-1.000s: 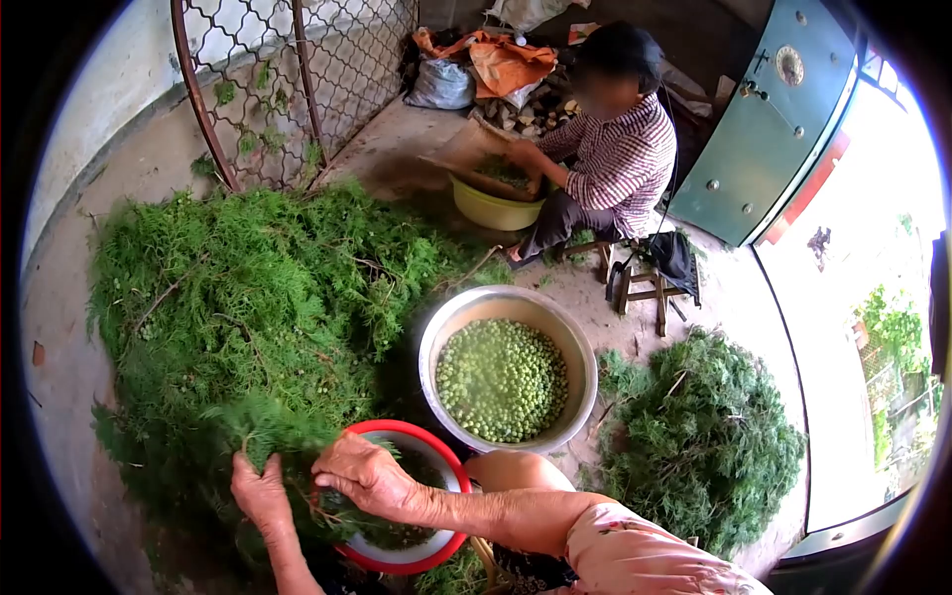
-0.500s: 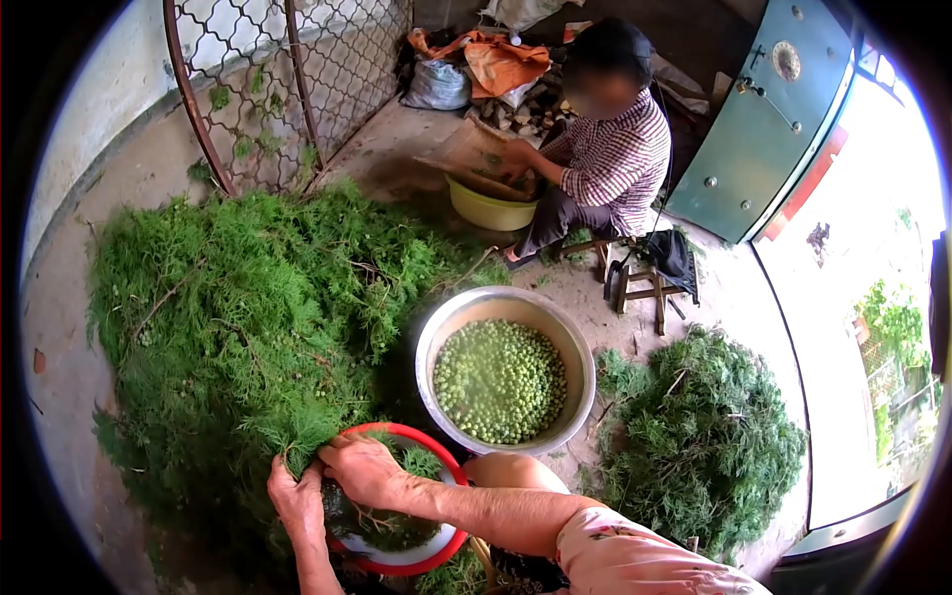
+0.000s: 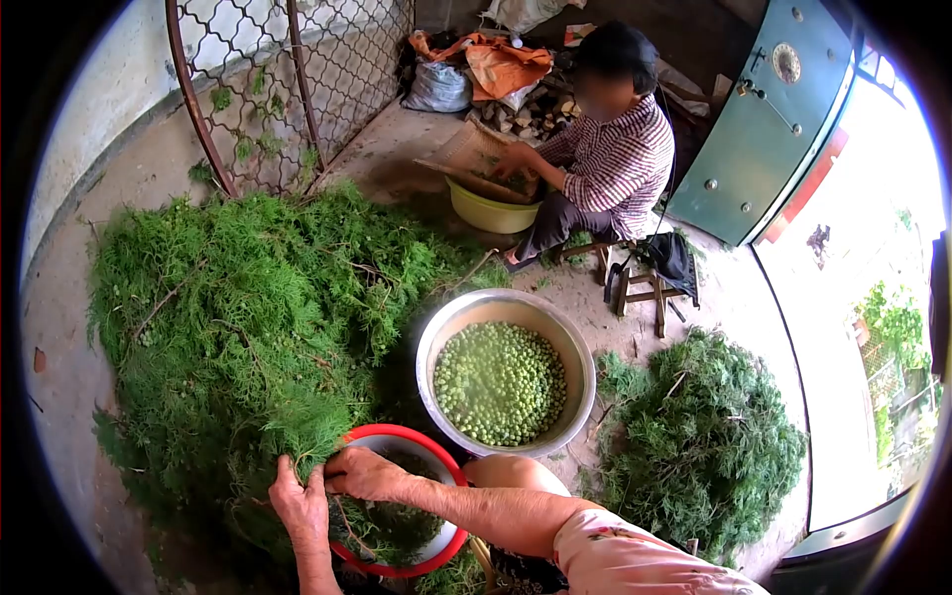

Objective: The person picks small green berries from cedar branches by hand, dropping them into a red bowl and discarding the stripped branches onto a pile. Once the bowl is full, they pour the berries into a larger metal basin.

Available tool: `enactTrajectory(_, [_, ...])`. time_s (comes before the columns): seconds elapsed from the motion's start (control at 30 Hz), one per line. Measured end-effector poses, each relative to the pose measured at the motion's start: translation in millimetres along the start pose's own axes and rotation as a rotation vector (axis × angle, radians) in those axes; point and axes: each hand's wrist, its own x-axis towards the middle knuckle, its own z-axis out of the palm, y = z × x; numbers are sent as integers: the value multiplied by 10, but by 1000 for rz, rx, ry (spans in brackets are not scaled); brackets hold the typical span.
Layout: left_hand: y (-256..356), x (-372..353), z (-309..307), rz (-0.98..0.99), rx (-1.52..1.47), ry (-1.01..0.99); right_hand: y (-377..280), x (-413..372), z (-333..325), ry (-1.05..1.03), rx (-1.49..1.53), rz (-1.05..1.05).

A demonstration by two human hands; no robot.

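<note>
My left hand (image 3: 300, 506) is closed on a feathery evergreen sprig (image 3: 309, 426), whose soft green tips rise above the fingers. Close beside it, my right hand (image 3: 365, 474) pinches at the same sprig's lower part, its fingertips partly hidden. Both hands are at the left side of a red-rimmed basin (image 3: 458, 535). Inside that basin lie dark green bits of foliage (image 3: 397, 526), and a thin brown stem hangs below my hands. Just beyond stands a large metal basin (image 3: 585, 382) holding many small round green cones (image 3: 501, 382).
A big heap of evergreen branches (image 3: 228, 307) covers the floor at left. Another pile (image 3: 704, 436) lies at right. A seated person (image 3: 620, 164) handles a woven tray (image 3: 466, 159) over a yellow-green basin (image 3: 491, 210). Behind are a stool (image 3: 650, 288) and a green door (image 3: 769, 119).
The sprig's leafy tips have shifted and stand fuller above my left hand. My right hand has dropped slightly. Bright foliage at the red-rimmed basin's far side no longer shows.
</note>
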Motion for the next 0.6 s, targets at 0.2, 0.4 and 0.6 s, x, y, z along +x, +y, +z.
enactTrajectory(0.2, [71,30,-34,28,0,71,-90,-38,19,85,9,45])
enactTrajectory(0.4, [-105,58,-43,-88,1,-12,-71,-18,13,151,-116,70])
enactTrajectory(0.6, [-144,92,11,-157,65,-31,-184,-107,64,302,-579,-75])
